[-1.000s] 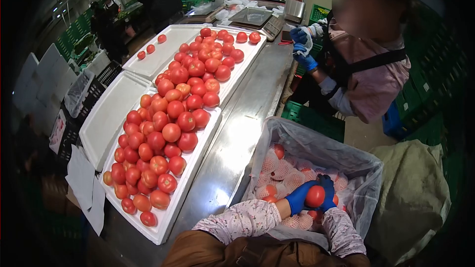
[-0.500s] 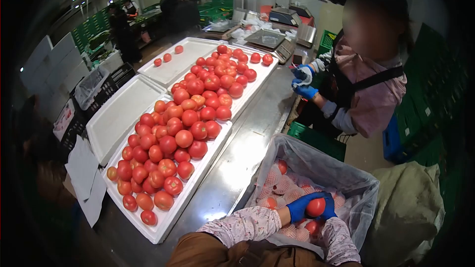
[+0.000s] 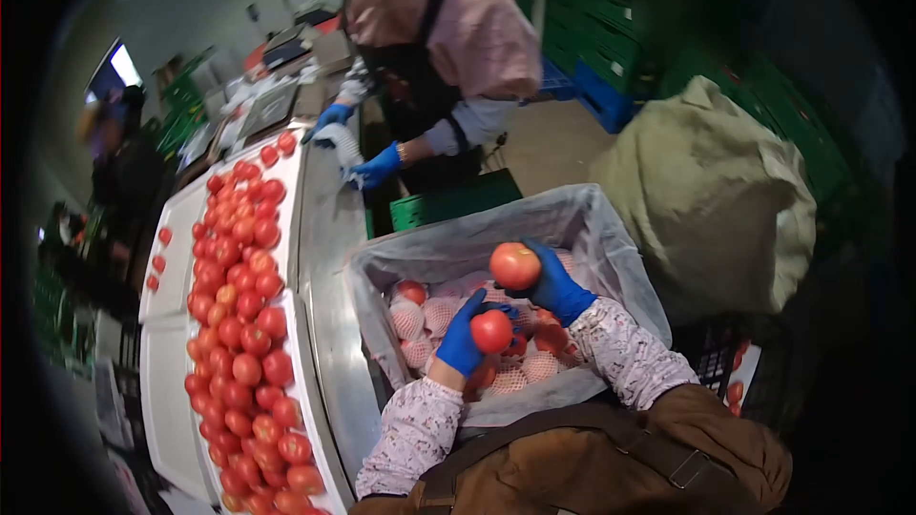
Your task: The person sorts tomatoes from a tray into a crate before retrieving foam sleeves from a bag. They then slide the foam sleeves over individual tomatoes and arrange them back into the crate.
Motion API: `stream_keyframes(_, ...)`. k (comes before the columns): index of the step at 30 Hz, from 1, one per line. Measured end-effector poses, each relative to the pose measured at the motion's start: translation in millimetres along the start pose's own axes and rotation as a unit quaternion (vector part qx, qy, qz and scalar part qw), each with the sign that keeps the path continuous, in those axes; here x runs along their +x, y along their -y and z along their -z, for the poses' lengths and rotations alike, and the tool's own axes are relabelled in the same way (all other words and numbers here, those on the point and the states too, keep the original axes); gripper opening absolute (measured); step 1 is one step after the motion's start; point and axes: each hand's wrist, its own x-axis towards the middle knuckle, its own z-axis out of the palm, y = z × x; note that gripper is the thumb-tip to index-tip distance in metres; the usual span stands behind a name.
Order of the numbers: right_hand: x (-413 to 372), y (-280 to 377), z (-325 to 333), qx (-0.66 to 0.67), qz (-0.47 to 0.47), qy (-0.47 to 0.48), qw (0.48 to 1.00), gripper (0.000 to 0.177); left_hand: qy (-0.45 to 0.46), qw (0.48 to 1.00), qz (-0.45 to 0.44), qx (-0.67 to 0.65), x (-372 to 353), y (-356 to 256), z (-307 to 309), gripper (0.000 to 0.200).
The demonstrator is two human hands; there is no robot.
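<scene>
My left hand, in a blue glove, is closed around a red tomato. Slightly higher and to the right, my right hand, gloved in blue too, grips a larger tomato. Both are over a crate lined with clear plastic. Inside it lie several tomatoes in pale pink foam nets, and a bare red one shows near the crate's left side. My hands hide part of the contents.
Many loose tomatoes fill white foam trays on a metal table to the left. Across from me, a co-worker in blue gloves handles white netting. A large pale sack stands at right, near a dark crate.
The view has swung right. My hands, earlier close together at one tomato low in the crate, are now apart with a tomato in each. The co-worker now holds the white netting stretched between both hands.
</scene>
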Motion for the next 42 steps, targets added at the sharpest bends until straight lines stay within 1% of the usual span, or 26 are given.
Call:
stream_keyframes(1,-4.8,0.7,-3.5,0.016,0.002,-0.011,1.0,0.045,0.001,1.0,0.013,0.01,0.7,2.1,-2.9,0.044)
stream_keyframes(3,-7.6,0.4,-8.8,0.034,0.003,-0.018,0.999,0.043,0.061,0.996,0.037,0.061,-1.6,0.9,-5.5,0.055)
stream_keyframes(4,-7.3,-2.3,-9.5,0.03,0.024,-0.024,0.999,0.042,0.059,0.995,0.039,0.064,-1.5,1.3,-8.8,0.055)
stream_keyframes(6,-7.9,-7.3,-8.0,0.027,0.041,-0.033,0.998,0.041,-0.036,0.994,0.014,0.105,0.2,8.8,-16.0,0.065)
stream_keyframes(7,-7.5,-9.6,-7.2,-0.024,0.104,0.028,0.994,0.04,-0.036,0.995,0.035,0.082,0.7,9.8,-15.8,0.07)
stream_keyframes(8,-8.1,-10.3,-9.1,-0.075,0.164,0.088,0.98,0.04,-0.039,0.995,0.036,0.081,0.2,9.3,-15.5,0.07)
stream_keyframes(9,-12.2,-8.5,-11.4,-0.105,0.146,0.112,0.977,0.041,-0.028,0.996,0.025,0.076,-1.5,8.6,-14.9,0.071)
stream_keyframes(10,-13.0,-9.6,-13.1,-0.104,0.142,0.113,0.978,0.041,-0.017,0.997,0.013,0.069,-3.1,7.7,-13.9,0.071)
stream_keyframes(12,-13.2,-12.3,-17.0,-0.14,0.202,0.158,0.956,0.039,-0.01,0.999,0.007,0.043,-4.3,4.9,-11.7,0.072)
stream_keyframes(13,-14.5,-11.5,-19.7,-0.14,0.197,0.159,0.957,0.039,0.002,1.0,0.001,0.021,-4.6,3.5,-11.3,0.072)
stream_keyframes(15,-19.0,-5.7,-26.8,-0.098,0.211,0.189,0.954,0.044,-0.009,1.0,-0.009,0.014,-6.0,3.2,-12.5,0.072)
stream_keyframes(16,-20.4,-3.7,-25.8,-0.099,0.206,0.188,0.955,0.044,-0.018,1.0,-0.017,0.01,-6.8,4.4,-13.4,0.071)
stream_keyframes(18,-23.6,-0.2,-22.7,-0.103,0.19,0.219,0.951,0.051,-0.022,1.0,-0.019,0.007,-8.3,6.7,-14.9,0.069)
stream_keyframes(22,-21.8,0.6,-19.9,-0.107,0.216,0.226,0.944,0.05,-0.01,0.999,-0.034,0.013,-11.0,9.0,-18.8,0.063)
stream_keyframes(26,-23.9,-1.0,-18.7,-0.117,0.202,0.206,0.95,0.049,-0.016,0.999,-0.042,0.011,-7.0,13.9,-9.3,0.062)
stream_keyframes(28,-23.0,-3.9,-22.3,-0.292,0.244,0.168,0.909,0.054,-0.025,0.99,-0.115,0.074,-5.9,12.2,-10.4,0.061)
stream_keyframes(29,-34.8,-2.3,-33.5,-0.381,0.249,0.168,0.874,0.059,-0.025,0.99,-0.115,0.074,-4.2,12.3,-8.8,0.061)
stream_keyframes(31,-32.9,-6.2,-37.0,-0.387,0.255,0.165,0.871,0.061,-0.054,0.965,-0.216,0.137,0.5,12.9,-3.9,0.061)
stream_keyframes(33,-31.3,-6.4,-36.0,-0.392,0.261,0.161,0.867,0.064,-0.048,0.96,-0.232,0.148,-1.4,12.1,-9.3,0.062)
stream_keyframes(34,-30.3,-4.8,-33.7,-0.347,0.255,0.193,0.881,0.07,-0.043,0.955,-0.248,0.159,-1.8,12.0,-11.4,0.063)
stream_keyframes(35,-29.7,-3.1,-32.1,-0.302,0.249,0.224,0.893,0.075,-0.043,0.955,-0.248,0.159,-0.7,14.0,-8.7,0.063)
stream_keyframes(36,-29.9,-1.6,-31.7,-0.301,0.249,0.224,0.893,0.075,-0.052,0.959,-0.232,0.152,0.7,17.4,-3.5,0.061)
stream_keyframes(38,-31.2,1.9,-30.7,-0.311,0.234,0.274,0.88,0.076,-0.06,0.964,-0.214,0.144,-1.0,17.5,-3.3,0.06)
stream_keyframes(40,-10.0,7.1,-15.7,-0.254,0.182,0.328,0.892,0.068,-0.067,0.994,-0.062,0.053,-9.0,7.4,-11.9,0.063)
stream_keyframes(41,0.1,15.9,-2.2,-0.231,0.19,0.259,0.919,0.062,-0.013,0.998,-0.02,-0.062,-9.8,2.9,-12.3,0.068)
stream_keyframes(42,1.9,35.3,1.3,-0.222,0.205,0.19,0.934,0.059,0.049,0.992,-0.049,-0.101,-6.1,1.7,1.7,0.069)
